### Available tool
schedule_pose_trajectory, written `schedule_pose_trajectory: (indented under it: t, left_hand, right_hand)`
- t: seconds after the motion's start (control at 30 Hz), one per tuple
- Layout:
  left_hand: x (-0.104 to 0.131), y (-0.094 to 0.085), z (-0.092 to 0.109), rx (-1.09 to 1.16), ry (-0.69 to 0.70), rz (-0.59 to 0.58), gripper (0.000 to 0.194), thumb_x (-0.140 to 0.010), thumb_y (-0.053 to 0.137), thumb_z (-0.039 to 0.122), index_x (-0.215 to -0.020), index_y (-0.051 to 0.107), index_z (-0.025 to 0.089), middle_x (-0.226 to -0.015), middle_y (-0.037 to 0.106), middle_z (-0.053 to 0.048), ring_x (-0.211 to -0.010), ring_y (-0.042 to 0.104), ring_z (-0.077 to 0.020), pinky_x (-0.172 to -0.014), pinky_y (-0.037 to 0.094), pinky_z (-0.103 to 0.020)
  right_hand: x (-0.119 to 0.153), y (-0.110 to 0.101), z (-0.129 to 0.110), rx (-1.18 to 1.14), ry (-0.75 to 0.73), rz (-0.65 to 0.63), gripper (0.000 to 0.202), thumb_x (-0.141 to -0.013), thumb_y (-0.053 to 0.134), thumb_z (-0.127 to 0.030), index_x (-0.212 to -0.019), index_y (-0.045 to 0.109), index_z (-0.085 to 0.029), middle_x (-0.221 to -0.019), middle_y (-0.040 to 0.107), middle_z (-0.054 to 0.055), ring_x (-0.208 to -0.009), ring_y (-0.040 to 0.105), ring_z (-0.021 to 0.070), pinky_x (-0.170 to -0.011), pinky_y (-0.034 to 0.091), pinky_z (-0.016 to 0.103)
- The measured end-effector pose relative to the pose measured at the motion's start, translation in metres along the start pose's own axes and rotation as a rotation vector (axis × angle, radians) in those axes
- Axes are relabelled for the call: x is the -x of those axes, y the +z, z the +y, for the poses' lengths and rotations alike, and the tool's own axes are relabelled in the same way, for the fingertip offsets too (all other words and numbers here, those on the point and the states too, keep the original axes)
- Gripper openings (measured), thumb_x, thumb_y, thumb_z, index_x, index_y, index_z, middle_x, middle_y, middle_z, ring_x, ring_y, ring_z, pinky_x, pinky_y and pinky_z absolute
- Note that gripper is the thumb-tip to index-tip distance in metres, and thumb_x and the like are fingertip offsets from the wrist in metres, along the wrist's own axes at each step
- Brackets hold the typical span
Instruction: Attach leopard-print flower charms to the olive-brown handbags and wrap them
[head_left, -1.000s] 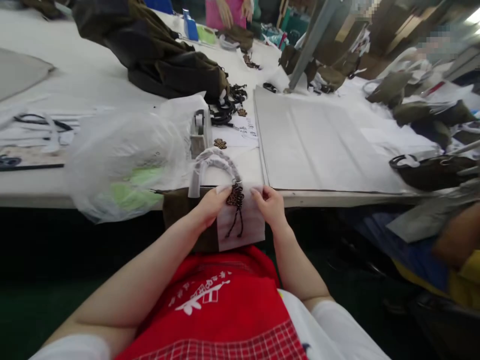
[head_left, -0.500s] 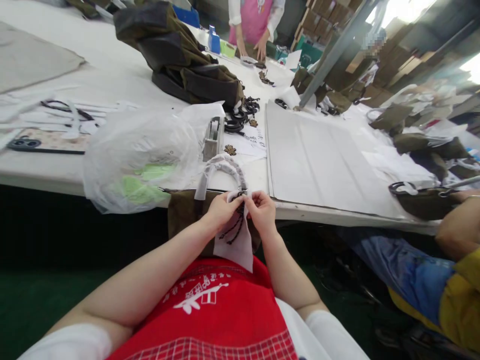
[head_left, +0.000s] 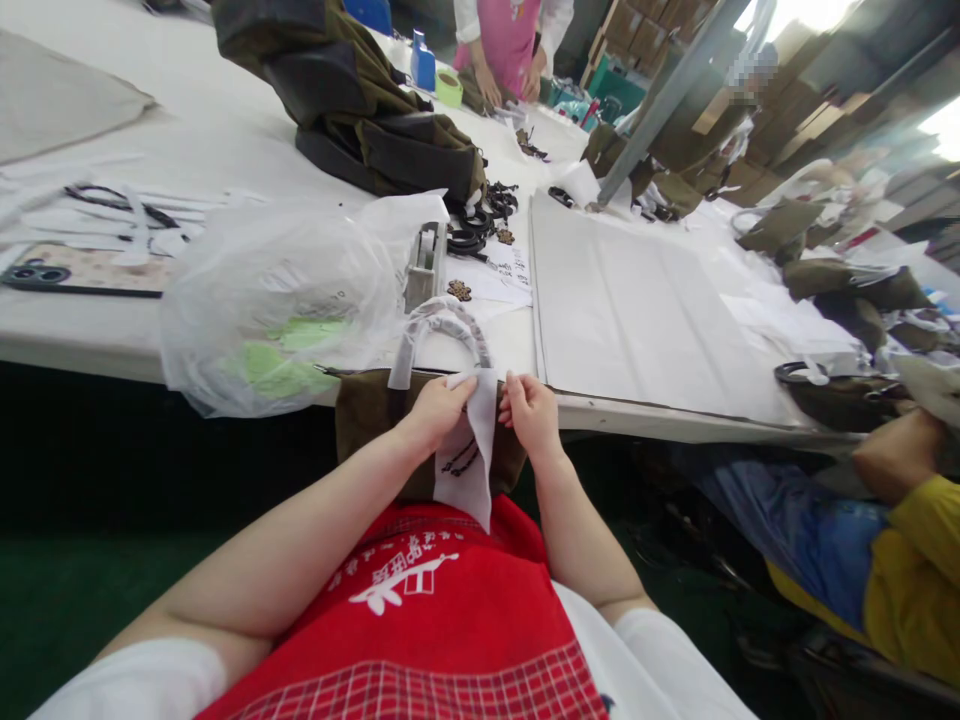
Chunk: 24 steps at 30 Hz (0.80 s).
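Observation:
An olive-brown handbag (head_left: 366,425) rests upright against the table edge at my lap, its zipper along the top. Thin white wrapping covers its arched handle (head_left: 405,362). My left hand (head_left: 437,408) pinches a white sheet of thin wrapping (head_left: 469,495) near its top, and the sheet hangs down the bag's front. A dark cord tassel (head_left: 459,462) shows against the sheet; its upper part is hidden. Just right of the sheet, my right hand (head_left: 532,412) is closed with thumb and finger together; whatever it may hold is too small to make out.
A clear plastic bag (head_left: 277,300) with green pieces lies left, beside a phone (head_left: 90,270). Ahead are a grey tape dispenser (head_left: 426,265), a flower-shaped charm (head_left: 459,290) and stacked bags (head_left: 360,110). A large pale sheet (head_left: 637,310) lies right. Co-workers are across and at right.
My right hand has moved slightly right, off the tassel's top and away from my left hand. The white sheet now folds over more of the tassel.

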<state>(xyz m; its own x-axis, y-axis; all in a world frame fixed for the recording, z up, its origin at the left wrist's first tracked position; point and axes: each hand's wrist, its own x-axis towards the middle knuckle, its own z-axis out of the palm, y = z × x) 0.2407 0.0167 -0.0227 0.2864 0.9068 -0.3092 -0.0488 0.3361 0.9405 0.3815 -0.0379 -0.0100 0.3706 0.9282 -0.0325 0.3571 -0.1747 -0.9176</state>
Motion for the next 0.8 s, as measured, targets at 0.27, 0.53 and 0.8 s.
schedule_pose_trajectory:
  t: [0.27,0.53,0.8]
  left_hand:
    - [0.000,-0.012,0.008,-0.352,0.160,-0.201,0.030,-0.074,0.063,0.045,-0.075,0.074,0.016,-0.066,0.070,-0.001,-0.064,0.060,-0.0191,-0.061,0.045,-0.027]
    - [-0.011,-0.027,0.019,-0.522,0.357,-0.135,0.026,-0.077,0.060,0.035,-0.091,0.076,0.020,-0.084,0.075,-0.003,-0.081,0.065,-0.0233,-0.078,0.046,-0.029]
    - [-0.007,0.000,0.019,-0.409,0.231,0.009,0.034,-0.078,0.060,0.026,-0.109,0.066,0.014,-0.059,0.056,0.002,-0.062,0.053,-0.0175,-0.067,0.041,-0.028]
  right_hand:
    - [-0.008,0.011,0.004,0.354,-0.150,0.041,0.049,-0.081,0.054,-0.058,-0.052,0.044,-0.020,-0.047,0.043,-0.004,-0.048,0.040,0.0106,-0.048,0.027,0.024]
    - [-0.009,0.019,0.010,0.246,-0.140,0.065,0.040,-0.079,0.057,-0.051,-0.055,0.049,-0.020,-0.051,0.044,-0.005,-0.051,0.039,0.0112,-0.050,0.026,0.025]
    - [-0.008,0.033,0.009,0.338,-0.139,0.187,0.039,-0.077,0.055,-0.050,-0.055,0.042,-0.022,-0.050,0.037,-0.006,-0.050,0.034,0.0116,-0.051,0.024,0.025]
